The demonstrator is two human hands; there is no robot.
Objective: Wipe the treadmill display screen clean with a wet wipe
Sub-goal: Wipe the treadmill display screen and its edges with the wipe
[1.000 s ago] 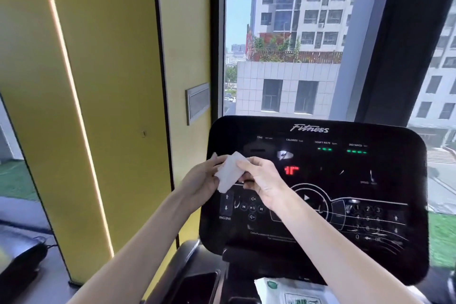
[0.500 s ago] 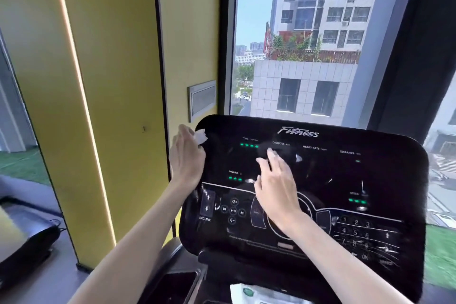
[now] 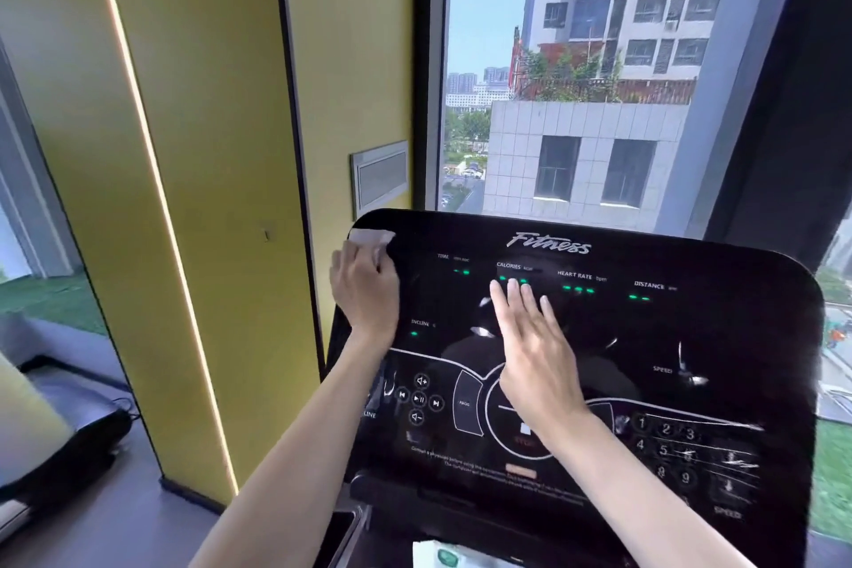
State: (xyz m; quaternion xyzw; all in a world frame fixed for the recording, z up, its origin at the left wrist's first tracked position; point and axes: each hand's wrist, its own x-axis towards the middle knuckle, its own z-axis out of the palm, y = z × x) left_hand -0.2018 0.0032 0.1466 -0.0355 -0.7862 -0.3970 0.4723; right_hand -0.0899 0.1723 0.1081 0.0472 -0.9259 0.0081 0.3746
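The black treadmill display screen [image 3: 645, 337] fills the lower right, with green readouts lit and white smears over the number keys. My left hand [image 3: 364, 291] holds a white wet wipe [image 3: 371, 238] against the screen's top left corner; the wipe sticks out past my fingers. Flat on the middle of the screen lies my right hand [image 3: 535, 346], fingers straight, fingertips just below the CALORIES readout. It holds nothing.
A wet wipe pack [image 3: 454, 556] lies on the console ledge below the screen. A yellow wall [image 3: 207, 152] stands close on the left, a window [image 3: 576, 83] behind the screen. Another dark machine [image 3: 50, 438] sits at the lower left.
Both hands held the wipe together at the screen's left. My left hand has since carried it up to the top left corner, and my right hand let go and laid flat on the screen.
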